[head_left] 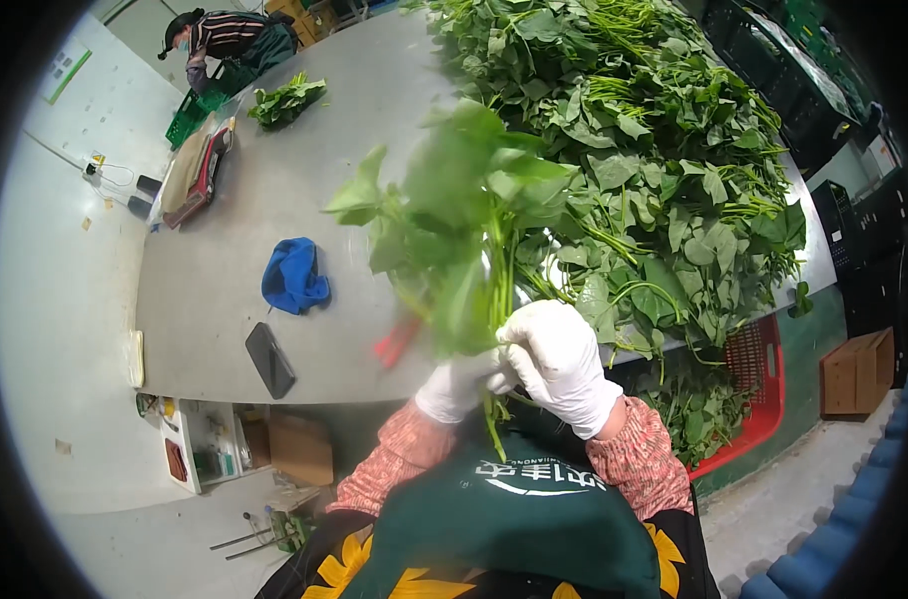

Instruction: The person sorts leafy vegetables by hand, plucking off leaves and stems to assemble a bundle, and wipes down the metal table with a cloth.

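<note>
A blurred bunch of leafy green stems (444,200) stands upright in front of me above the steel table (195,309). My right hand (554,359), in a white glove, is closed on its stems. My left hand (459,384), also white-gloved and partly hidden behind the right, grips the same stems lower down; their cut ends hang below over my green apron. A large pile of leafy stems (654,180) covers the table's right part. A small red object (394,339), too blurred to name, lies under the bunch's left side.
A blue cloth (294,275), dark phone (268,359), small leafy bunch (284,100) and flat packets (190,175) lie leftward. A co-worker (220,45) bends over a green crate at the back. Red crate (763,399), black crates (853,230) and cardboard box (853,374) stand right.
</note>
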The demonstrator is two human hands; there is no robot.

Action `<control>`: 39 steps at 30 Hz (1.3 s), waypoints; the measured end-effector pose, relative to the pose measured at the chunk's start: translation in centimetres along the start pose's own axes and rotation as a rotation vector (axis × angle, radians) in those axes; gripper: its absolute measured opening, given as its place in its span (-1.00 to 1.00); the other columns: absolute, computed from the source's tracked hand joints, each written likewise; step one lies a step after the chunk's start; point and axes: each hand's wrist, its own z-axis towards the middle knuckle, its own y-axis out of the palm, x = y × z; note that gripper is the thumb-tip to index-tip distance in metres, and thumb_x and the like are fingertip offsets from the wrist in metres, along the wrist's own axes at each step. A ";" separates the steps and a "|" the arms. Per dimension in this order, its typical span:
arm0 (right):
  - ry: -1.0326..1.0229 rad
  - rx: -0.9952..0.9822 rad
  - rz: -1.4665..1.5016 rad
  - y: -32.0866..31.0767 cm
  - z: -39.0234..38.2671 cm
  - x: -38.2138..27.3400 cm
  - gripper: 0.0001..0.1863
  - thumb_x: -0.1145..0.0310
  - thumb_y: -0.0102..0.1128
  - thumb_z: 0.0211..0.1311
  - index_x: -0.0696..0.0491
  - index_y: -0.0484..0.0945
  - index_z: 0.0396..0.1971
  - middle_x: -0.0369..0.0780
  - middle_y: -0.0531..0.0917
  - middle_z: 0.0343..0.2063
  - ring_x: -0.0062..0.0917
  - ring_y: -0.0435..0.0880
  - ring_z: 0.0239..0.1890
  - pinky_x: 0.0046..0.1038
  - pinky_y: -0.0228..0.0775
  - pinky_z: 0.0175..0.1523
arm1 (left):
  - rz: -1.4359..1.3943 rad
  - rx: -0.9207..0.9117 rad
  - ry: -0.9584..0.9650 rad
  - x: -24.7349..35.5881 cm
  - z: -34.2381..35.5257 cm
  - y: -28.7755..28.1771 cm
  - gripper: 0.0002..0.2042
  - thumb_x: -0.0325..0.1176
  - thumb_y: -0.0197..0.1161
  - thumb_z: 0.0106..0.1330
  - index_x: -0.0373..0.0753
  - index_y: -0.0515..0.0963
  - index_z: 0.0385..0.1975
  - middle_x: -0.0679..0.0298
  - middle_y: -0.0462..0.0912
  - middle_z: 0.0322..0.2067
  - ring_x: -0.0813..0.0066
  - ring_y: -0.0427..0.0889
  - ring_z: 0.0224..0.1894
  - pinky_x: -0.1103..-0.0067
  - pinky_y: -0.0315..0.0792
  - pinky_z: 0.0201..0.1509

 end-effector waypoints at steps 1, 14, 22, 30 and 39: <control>-0.053 0.025 0.051 -0.1 0.0 0.0 -0.79 0.50 0.30 -0.11 0.04 0.51 -0.40 -0.20 0.55 -0.43 -0.28 0.54 -0.42 -0.35 0.38 -0.32 | -0.027 0.122 0.039 0.4 0.1 0.8 -0.80 -0.38 0.30 0.19 -0.27 0.50 -0.24 0.36 0.55 -0.46 0.61 0.51 -0.47 0.73 0.32 -0.48; 0.745 -0.039 0.842 0.1 0.9 -0.1 -0.76 0.40 0.25 0.15 0.19 0.54 -0.23 -0.27 0.62 -0.45 -0.68 0.57 -0.46 -0.63 0.45 -0.35 | 0.073 0.022 -0.027 0.3 -0.2 -1.7 -0.76 -0.31 0.25 0.25 -0.31 0.47 -0.19 0.28 0.53 -0.40 0.70 0.33 -0.66 0.71 0.23 -0.58; 0.347 0.004 0.315 1.3 0.3 -0.8 -0.86 0.48 0.26 0.11 0.17 0.52 -0.34 -0.21 0.59 -0.49 -0.60 0.57 -0.55 -0.59 0.40 -0.44 | 0.026 0.027 0.021 0.4 -0.4 -0.9 -0.70 -0.34 0.26 0.25 -0.27 0.40 -0.09 0.29 0.51 -0.41 0.71 0.37 -0.56 0.77 0.21 -0.58; -0.128 -0.121 -0.239 -0.2 1.0 0.8 -0.73 0.22 0.28 -0.21 0.05 0.45 -0.55 -0.19 0.46 -0.59 -0.29 0.50 -0.51 -0.35 0.35 -0.41 | 0.242 0.253 0.090 0.9 -0.2 2.7 -0.81 -0.38 0.23 0.27 -0.28 0.45 -0.19 0.36 0.47 -0.54 0.71 0.29 -0.67 0.71 0.15 -0.64; 0.469 0.713 0.926 -8.0 -2.8 6.5 -0.39 -0.31 0.06 0.12 0.04 0.44 -0.42 -0.40 0.39 -0.62 -0.67 0.33 -0.58 -0.58 0.13 -0.48 | 0.423 0.327 0.293 2.9 -1.1 -1.1 -0.83 -0.34 0.19 0.25 -0.34 0.51 -0.37 0.19 0.54 -0.49 0.38 0.54 -0.37 0.56 0.42 -0.34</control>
